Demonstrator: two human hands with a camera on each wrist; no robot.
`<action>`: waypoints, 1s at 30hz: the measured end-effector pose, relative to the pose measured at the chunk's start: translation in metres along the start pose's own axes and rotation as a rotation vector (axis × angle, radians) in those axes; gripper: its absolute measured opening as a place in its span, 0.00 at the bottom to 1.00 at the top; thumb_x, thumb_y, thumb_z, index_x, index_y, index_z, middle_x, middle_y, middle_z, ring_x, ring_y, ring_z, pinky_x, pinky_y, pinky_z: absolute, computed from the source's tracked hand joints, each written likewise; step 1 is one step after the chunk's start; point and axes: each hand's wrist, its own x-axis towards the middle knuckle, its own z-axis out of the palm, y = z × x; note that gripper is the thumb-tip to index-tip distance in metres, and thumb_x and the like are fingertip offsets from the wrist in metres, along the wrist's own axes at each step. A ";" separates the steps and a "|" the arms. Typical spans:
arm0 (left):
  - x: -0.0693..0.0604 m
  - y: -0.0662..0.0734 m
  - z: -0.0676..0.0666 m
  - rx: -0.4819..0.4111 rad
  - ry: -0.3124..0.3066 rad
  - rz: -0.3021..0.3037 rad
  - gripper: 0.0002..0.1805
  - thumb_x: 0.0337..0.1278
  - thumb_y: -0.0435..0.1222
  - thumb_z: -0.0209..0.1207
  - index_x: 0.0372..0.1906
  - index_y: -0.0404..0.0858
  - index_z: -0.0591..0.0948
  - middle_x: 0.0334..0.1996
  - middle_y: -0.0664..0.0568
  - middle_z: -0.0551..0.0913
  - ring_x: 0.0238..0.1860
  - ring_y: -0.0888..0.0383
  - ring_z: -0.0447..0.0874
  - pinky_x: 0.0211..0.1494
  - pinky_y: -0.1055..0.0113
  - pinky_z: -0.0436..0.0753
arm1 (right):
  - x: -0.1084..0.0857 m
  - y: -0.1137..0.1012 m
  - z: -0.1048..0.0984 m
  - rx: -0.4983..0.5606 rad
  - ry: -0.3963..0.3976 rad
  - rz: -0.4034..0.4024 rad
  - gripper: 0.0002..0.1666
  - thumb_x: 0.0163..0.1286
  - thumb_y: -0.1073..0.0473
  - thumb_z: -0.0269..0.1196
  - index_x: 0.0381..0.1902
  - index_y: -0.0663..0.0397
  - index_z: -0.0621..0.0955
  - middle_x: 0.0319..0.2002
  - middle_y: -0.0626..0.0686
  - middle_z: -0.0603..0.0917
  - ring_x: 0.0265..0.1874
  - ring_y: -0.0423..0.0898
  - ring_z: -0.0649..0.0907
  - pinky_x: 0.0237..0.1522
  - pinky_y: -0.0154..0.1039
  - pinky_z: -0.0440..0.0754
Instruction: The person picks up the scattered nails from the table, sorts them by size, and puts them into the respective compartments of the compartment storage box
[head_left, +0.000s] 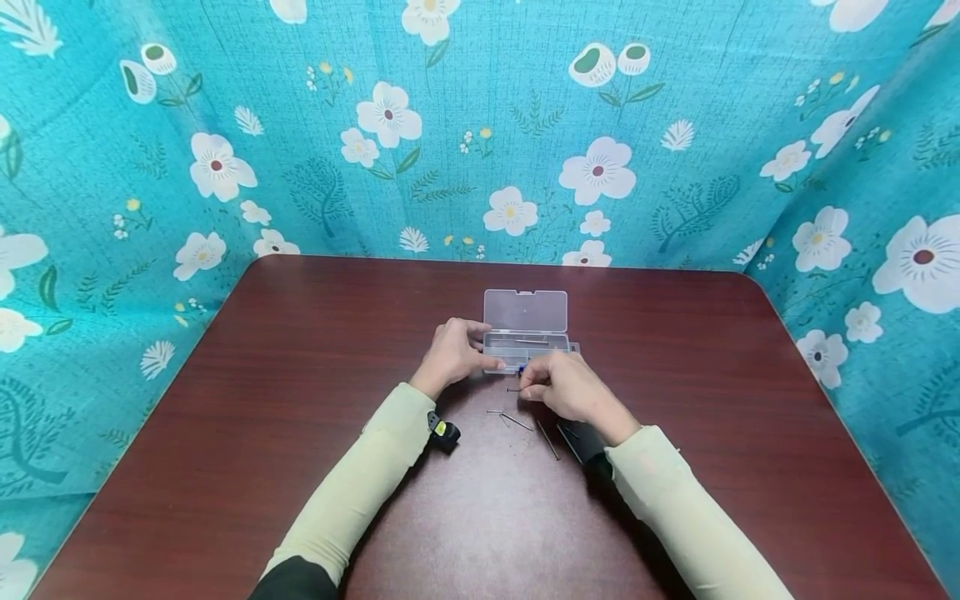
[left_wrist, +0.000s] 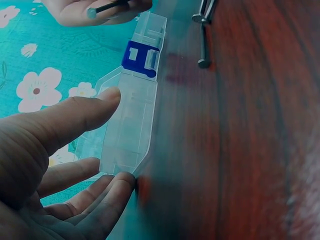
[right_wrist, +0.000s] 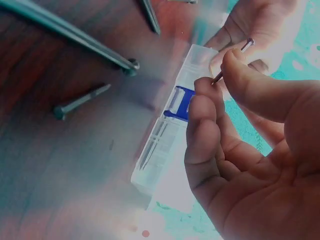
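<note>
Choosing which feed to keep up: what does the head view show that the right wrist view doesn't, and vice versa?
Only the head view: the far corners of the table, the right sleeve and the black device at the left wrist.

Only the right wrist view: the pinched nail on both sides of the right thumb, and most of the blue latch, largely hidden in the head view.

Both: the clear box, the left hand at it, loose nails on the table, the floral cloth.

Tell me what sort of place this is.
Probably an indoor tabletop workspace, partly screened off: flowered turquoise fabric hangs behind and beside a reddish-brown table, where loose nails lie near an open clear plastic box.
</note>
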 end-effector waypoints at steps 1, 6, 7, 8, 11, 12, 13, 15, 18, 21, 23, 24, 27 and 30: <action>0.000 0.000 0.000 0.000 0.001 -0.001 0.37 0.36 0.41 0.83 0.59 0.39 0.84 0.38 0.49 0.88 0.38 0.60 0.84 0.38 0.65 0.83 | 0.000 0.000 -0.001 0.005 -0.001 0.008 0.07 0.64 0.62 0.73 0.28 0.45 0.87 0.25 0.38 0.86 0.28 0.38 0.79 0.42 0.45 0.76; 0.001 0.001 0.000 -0.004 0.000 -0.005 0.37 0.36 0.41 0.83 0.59 0.39 0.84 0.38 0.49 0.88 0.38 0.59 0.85 0.38 0.65 0.83 | 0.000 0.004 -0.005 0.038 0.004 0.025 0.05 0.66 0.63 0.71 0.30 0.48 0.88 0.26 0.39 0.86 0.27 0.39 0.79 0.39 0.44 0.77; 0.001 0.001 0.000 -0.006 -0.001 -0.006 0.38 0.36 0.41 0.83 0.59 0.39 0.84 0.38 0.48 0.88 0.38 0.59 0.85 0.38 0.65 0.83 | 0.000 0.005 -0.006 0.046 0.009 0.029 0.05 0.66 0.64 0.71 0.30 0.49 0.88 0.26 0.39 0.86 0.27 0.39 0.79 0.37 0.43 0.77; 0.000 0.002 0.000 -0.006 -0.002 -0.006 0.38 0.35 0.41 0.83 0.59 0.39 0.84 0.38 0.48 0.88 0.38 0.59 0.85 0.38 0.65 0.83 | 0.000 0.007 -0.007 0.049 0.015 0.031 0.05 0.66 0.64 0.71 0.30 0.49 0.88 0.26 0.40 0.86 0.27 0.40 0.79 0.37 0.43 0.76; 0.000 0.002 0.000 -0.003 -0.003 -0.006 0.38 0.35 0.41 0.83 0.59 0.39 0.84 0.38 0.48 0.88 0.37 0.60 0.85 0.37 0.65 0.83 | 0.000 0.010 -0.010 0.058 0.033 0.038 0.04 0.66 0.65 0.70 0.31 0.51 0.89 0.26 0.40 0.85 0.27 0.41 0.78 0.35 0.42 0.75; 0.000 0.002 0.000 -0.002 -0.001 -0.008 0.38 0.35 0.41 0.83 0.59 0.39 0.84 0.38 0.49 0.88 0.37 0.60 0.85 0.37 0.65 0.83 | 0.000 0.011 -0.011 0.061 0.038 0.041 0.04 0.66 0.65 0.70 0.31 0.52 0.90 0.26 0.41 0.85 0.27 0.41 0.77 0.34 0.42 0.75; 0.000 0.002 0.000 -0.002 0.001 -0.009 0.38 0.35 0.41 0.83 0.59 0.39 0.84 0.38 0.49 0.88 0.37 0.60 0.85 0.37 0.65 0.83 | 0.001 0.012 -0.012 0.062 0.043 0.044 0.04 0.66 0.65 0.70 0.31 0.52 0.90 0.26 0.41 0.85 0.27 0.41 0.77 0.34 0.41 0.75; -0.001 0.002 0.000 0.001 0.005 -0.011 0.38 0.34 0.41 0.83 0.59 0.39 0.84 0.39 0.49 0.87 0.37 0.60 0.84 0.37 0.65 0.83 | 0.001 0.014 -0.014 0.067 0.052 0.051 0.05 0.66 0.66 0.69 0.31 0.53 0.90 0.27 0.42 0.85 0.28 0.42 0.77 0.34 0.41 0.76; -0.001 0.002 0.001 0.006 0.006 -0.018 0.38 0.34 0.42 0.83 0.59 0.40 0.84 0.40 0.49 0.87 0.38 0.60 0.84 0.37 0.65 0.83 | 0.001 0.016 -0.017 0.073 0.062 0.064 0.05 0.67 0.66 0.68 0.32 0.54 0.90 0.29 0.43 0.86 0.31 0.43 0.78 0.37 0.42 0.77; -0.001 0.002 0.001 0.009 0.002 -0.019 0.38 0.35 0.42 0.83 0.59 0.40 0.84 0.41 0.50 0.87 0.39 0.59 0.84 0.37 0.65 0.83 | 0.002 0.019 -0.020 0.080 0.061 0.080 0.06 0.68 0.66 0.67 0.33 0.55 0.90 0.30 0.44 0.87 0.33 0.44 0.79 0.40 0.44 0.78; -0.001 0.001 0.001 0.008 0.000 -0.018 0.38 0.35 0.42 0.83 0.59 0.40 0.84 0.41 0.49 0.87 0.39 0.59 0.84 0.37 0.65 0.83 | 0.003 0.022 -0.021 0.084 0.059 0.089 0.06 0.69 0.66 0.67 0.33 0.55 0.90 0.31 0.45 0.87 0.34 0.45 0.79 0.41 0.45 0.78; -0.001 0.001 0.001 0.005 -0.002 -0.018 0.38 0.35 0.42 0.83 0.60 0.40 0.84 0.41 0.49 0.87 0.39 0.59 0.84 0.37 0.65 0.83 | 0.003 0.023 -0.021 0.087 0.058 0.095 0.06 0.69 0.66 0.67 0.33 0.55 0.90 0.31 0.45 0.87 0.34 0.45 0.79 0.41 0.45 0.77; -0.001 0.001 0.001 -0.001 -0.004 -0.012 0.38 0.36 0.42 0.83 0.60 0.40 0.84 0.43 0.48 0.86 0.39 0.59 0.84 0.37 0.65 0.83 | 0.006 0.027 -0.023 0.097 0.070 0.111 0.06 0.69 0.66 0.66 0.34 0.56 0.90 0.32 0.46 0.86 0.33 0.45 0.78 0.40 0.44 0.77; -0.002 0.002 0.000 -0.007 -0.003 -0.008 0.38 0.36 0.41 0.83 0.60 0.40 0.84 0.45 0.48 0.86 0.40 0.58 0.84 0.37 0.65 0.83 | 0.009 0.030 -0.025 0.113 0.084 0.137 0.07 0.70 0.67 0.65 0.34 0.58 0.90 0.30 0.48 0.84 0.30 0.46 0.76 0.35 0.42 0.75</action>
